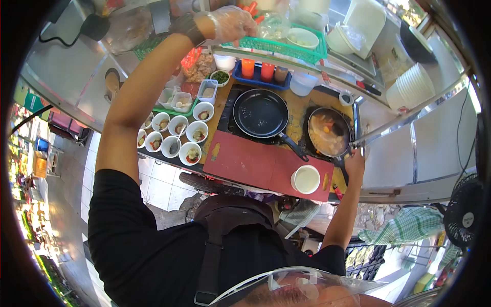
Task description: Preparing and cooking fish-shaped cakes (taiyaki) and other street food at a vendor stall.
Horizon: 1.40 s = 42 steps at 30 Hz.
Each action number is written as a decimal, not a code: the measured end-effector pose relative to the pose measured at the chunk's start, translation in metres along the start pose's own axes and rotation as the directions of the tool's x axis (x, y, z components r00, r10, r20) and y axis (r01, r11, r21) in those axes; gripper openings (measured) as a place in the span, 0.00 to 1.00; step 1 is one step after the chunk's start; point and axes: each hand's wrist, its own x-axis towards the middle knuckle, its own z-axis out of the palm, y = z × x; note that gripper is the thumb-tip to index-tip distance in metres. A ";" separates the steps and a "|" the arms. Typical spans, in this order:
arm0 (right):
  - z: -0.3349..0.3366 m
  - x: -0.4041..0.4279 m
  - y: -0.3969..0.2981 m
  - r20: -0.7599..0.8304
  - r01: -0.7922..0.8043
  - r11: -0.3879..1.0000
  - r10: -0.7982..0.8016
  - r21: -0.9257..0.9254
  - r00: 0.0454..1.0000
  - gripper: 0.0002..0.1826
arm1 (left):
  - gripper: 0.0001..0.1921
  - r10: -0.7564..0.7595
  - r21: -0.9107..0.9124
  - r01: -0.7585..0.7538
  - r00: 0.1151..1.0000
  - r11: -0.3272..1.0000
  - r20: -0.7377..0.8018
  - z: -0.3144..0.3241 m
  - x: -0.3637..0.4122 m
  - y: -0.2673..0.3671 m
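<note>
My left hand (234, 25), in a clear plastic glove, is up at the shelf, over the near left corner of a green plastic basket (268, 45). Whether its fingers hold anything is unclear. Down on the right, my right hand (355, 163) has curled fingers beside the handle of a frying pan (328, 132); its exact grip cannot be made out. Egg and a pale, soupy mixture fill that pan, with a dark object partly in it. An empty black frying pan (261, 113) sits to its left. A white paper cup (305, 179) stands on the red board (245, 159).
Several white cups with ingredients (190, 154) stand at left; a spoon (176, 144) rests in one. Sauce bottles (267, 72) occupy a blue tray (253, 81). A knife (368, 87) lies on the shelf near stacked white bowls (410, 86). A fan (466, 211) is at far right.
</note>
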 end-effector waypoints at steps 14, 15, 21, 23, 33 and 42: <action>-0.011 -0.033 0.025 0.046 0.099 0.994 -0.101 0.048 0.994 0.18 | 0.22 -0.172 0.647 -0.050 0.946 0.761 0.274 -0.003 0.019 0.022; -0.014 -0.032 0.023 0.038 0.094 0.994 -0.096 0.047 0.995 0.18 | 0.24 -0.184 0.640 -0.047 0.939 0.767 0.290 -0.006 0.018 0.022; -0.005 -0.020 0.019 0.075 0.144 0.990 -0.143 -0.009 0.987 0.18 | 0.18 0.133 0.517 -0.391 0.875 0.762 0.466 -0.009 0.040 -0.035; -0.039 -0.016 -0.038 0.078 0.057 0.998 -0.058 0.023 0.995 0.19 | 0.18 0.446 0.634 -0.536 0.838 0.557 0.316 -0.013 0.016 -0.074; -0.025 0.020 -0.047 0.063 0.146 0.982 -0.139 -0.117 0.988 0.18 | 0.08 0.155 0.376 -0.092 0.977 0.922 -0.143 -0.013 -0.027 -0.013; -0.026 0.051 -0.034 0.000 -0.077 0.993 0.077 0.085 0.997 0.16 | 0.09 -0.117 -0.509 -0.191 0.850 0.839 -0.513 0.171 -0.059 0.117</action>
